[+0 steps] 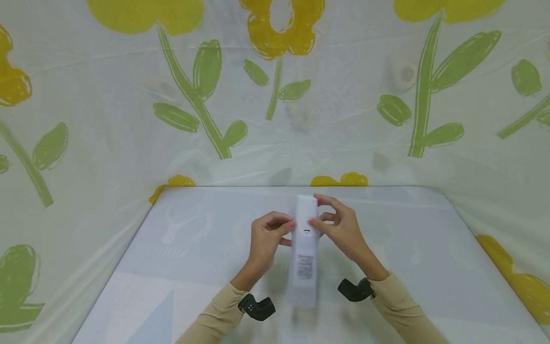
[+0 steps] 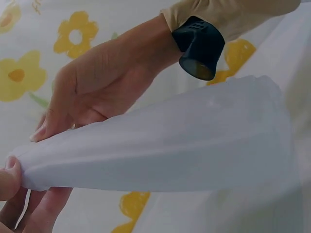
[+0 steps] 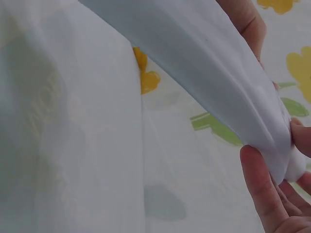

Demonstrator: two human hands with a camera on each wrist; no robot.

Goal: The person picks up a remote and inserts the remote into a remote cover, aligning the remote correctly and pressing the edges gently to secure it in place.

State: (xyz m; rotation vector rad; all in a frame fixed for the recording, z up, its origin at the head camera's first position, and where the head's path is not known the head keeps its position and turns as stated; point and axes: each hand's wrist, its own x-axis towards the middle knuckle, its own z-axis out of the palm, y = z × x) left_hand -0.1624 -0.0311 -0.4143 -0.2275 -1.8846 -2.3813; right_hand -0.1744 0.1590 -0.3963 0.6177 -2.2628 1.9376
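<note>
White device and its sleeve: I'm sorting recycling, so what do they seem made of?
Device: probably hard plastic, smooth, with an even, rounded end. Sleeve: likely thin plastic or foam film, matte; it folds softly and looks translucent.

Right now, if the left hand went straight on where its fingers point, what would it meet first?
Probably the white bag, which the left hand is touching; the right hand looks next beyond it, though depth is unclear.

Head view faces forward, down, farther off; wrist views close, probably opposite sides, share white wrapper [image 2: 160,155].
</note>
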